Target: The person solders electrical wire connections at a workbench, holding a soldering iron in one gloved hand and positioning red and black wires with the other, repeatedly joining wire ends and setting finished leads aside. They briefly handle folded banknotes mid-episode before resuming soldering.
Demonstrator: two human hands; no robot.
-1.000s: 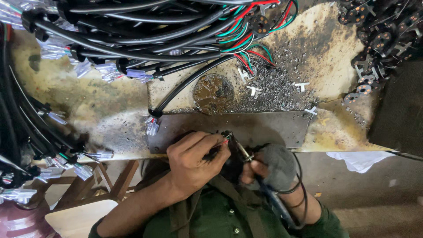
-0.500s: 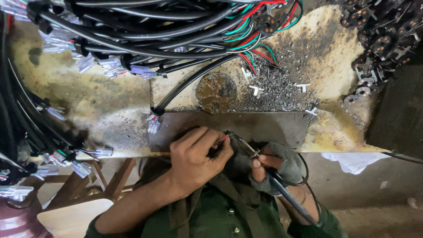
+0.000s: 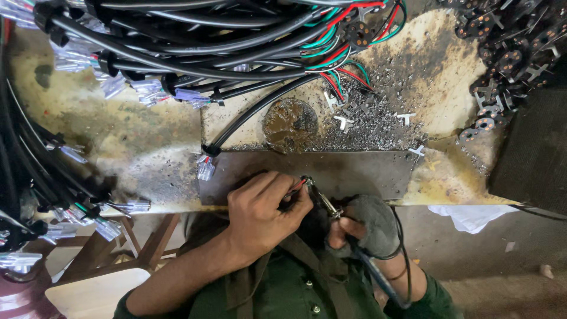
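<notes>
Red wire ends (image 3: 297, 186) were pinched in our bare left hand (image 3: 260, 215) at the bench edge; our gloved right hand (image 3: 366, 227) gripped the soldering iron (image 3: 323, 201), tip touching them. A slip could have burned the left fingers (image 3: 298, 204) or the black cables (image 3: 177, 65) beyond.

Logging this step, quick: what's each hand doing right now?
Left hand: closed, pinching thin wires at the fingertips.
Right hand, gloved: closed grip on a soldering iron, its tip at the wires.
</notes>
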